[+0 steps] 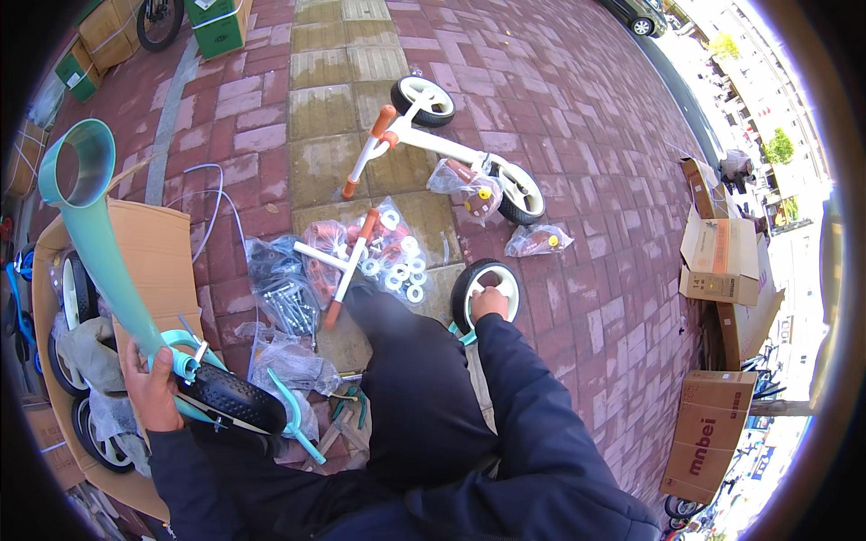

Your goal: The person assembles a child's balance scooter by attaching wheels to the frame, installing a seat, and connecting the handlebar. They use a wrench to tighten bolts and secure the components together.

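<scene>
Teal frame (121, 281) in left fingers (163, 363), tips partly hidden.

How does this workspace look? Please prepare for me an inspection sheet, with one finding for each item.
Surface: red brick paving with a yellowish tiled strip.
Job's things: teal tubular bike frame; white wheel with a black tyre.
Clutter: clear plastic bag of white rings; clear plastic bag of metal bolts; white bike with orange grips; opened brown cardboard box.
Hands: left hand grips the frame; right hand is at the wheel's middle, its grip partly hidden.
Cables: no electric cable seen; thin pale strap curls over the paving.
Surroundings: brown cardboard cartons at right; dark car at top right.
</scene>
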`<control>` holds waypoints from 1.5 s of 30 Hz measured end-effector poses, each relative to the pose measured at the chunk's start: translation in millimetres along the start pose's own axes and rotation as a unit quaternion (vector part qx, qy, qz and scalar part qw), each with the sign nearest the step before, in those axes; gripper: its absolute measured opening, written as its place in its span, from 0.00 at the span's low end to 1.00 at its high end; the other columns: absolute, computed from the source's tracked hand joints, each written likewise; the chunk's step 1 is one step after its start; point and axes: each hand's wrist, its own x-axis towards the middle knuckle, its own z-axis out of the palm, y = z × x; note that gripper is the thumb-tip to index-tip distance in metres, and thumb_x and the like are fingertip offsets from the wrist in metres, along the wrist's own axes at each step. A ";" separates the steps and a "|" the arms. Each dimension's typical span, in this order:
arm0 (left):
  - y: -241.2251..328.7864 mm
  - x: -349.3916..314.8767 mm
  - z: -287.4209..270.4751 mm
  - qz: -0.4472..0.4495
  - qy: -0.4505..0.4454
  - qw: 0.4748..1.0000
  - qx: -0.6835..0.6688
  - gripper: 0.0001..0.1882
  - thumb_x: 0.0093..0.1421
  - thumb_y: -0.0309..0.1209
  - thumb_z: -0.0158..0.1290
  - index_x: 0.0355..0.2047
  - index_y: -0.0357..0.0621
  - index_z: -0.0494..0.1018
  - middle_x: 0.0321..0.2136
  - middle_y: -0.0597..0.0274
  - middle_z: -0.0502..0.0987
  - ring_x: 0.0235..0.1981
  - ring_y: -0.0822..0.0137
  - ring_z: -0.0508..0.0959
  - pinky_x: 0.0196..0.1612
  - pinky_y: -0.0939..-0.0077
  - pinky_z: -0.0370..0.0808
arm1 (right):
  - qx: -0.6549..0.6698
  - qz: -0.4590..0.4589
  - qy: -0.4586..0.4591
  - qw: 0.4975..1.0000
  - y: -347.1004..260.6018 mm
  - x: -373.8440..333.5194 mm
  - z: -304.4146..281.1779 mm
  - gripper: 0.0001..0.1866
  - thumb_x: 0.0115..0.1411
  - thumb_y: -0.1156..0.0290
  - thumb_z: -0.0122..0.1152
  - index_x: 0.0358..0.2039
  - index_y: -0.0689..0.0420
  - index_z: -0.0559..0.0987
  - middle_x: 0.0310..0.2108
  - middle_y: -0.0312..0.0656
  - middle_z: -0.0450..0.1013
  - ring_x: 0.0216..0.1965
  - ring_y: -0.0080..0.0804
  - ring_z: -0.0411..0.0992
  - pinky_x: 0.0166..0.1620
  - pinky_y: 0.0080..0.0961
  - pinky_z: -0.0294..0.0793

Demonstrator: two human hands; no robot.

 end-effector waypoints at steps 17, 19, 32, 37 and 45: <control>-47.9 29.4 52.2 -0.123 -0.054 0.984 0.115 0.42 0.55 0.49 0.70 0.61 0.36 0.66 0.33 0.69 0.76 0.23 0.82 0.73 0.17 0.89 0.62 | -0.292 -0.084 0.003 0.953 78.2 206.5 7.9 0.20 0.68 0.60 0.51 0.59 0.45 0.76 0.72 0.45 0.58 0.53 0.47 0.78 0.46 0.41 0.83; -53.8 30.6 56.5 -0.140 -0.061 0.981 0.122 0.42 0.56 0.49 0.69 0.61 0.36 0.66 0.32 0.69 0.76 0.21 0.82 0.73 0.16 0.88 0.62 | -0.293 -0.101 0.007 0.951 90.1 214.0 14.2 0.18 0.67 0.62 0.53 0.56 0.45 0.78 0.69 0.44 0.62 0.52 0.47 0.79 0.46 0.42 0.83; -61.3 24.2 67.3 -0.118 -0.050 0.987 0.095 0.35 0.59 0.47 0.66 0.57 0.37 0.68 0.31 0.69 0.76 0.21 0.82 0.73 0.16 0.89 0.61 | -0.234 -0.152 0.007 0.960 129.8 164.8 0.6 0.10 0.64 0.71 0.54 0.43 0.56 0.79 0.43 0.45 0.73 0.48 0.46 0.76 0.47 0.43 0.79; -58.7 25.7 79.0 -0.118 -0.063 0.987 0.092 0.32 0.59 0.48 0.66 0.53 0.38 0.69 0.31 0.69 0.76 0.21 0.81 0.73 0.16 0.89 0.61 | -0.178 -0.188 0.206 0.944 111.2 179.3 -11.7 0.16 0.65 0.72 0.51 0.53 0.53 0.75 0.55 0.52 0.71 0.48 0.51 0.77 0.50 0.44 0.79; -47.2 20.8 96.2 -0.125 -0.079 0.985 0.089 0.38 0.55 0.53 0.68 0.54 0.36 0.69 0.30 0.66 0.77 0.21 0.81 0.75 0.17 0.90 0.63 | -0.282 -0.119 -0.080 0.949 140.6 182.9 21.4 0.14 0.67 0.68 0.49 0.44 0.58 0.82 0.48 0.48 0.77 0.41 0.50 0.82 0.43 0.46 0.81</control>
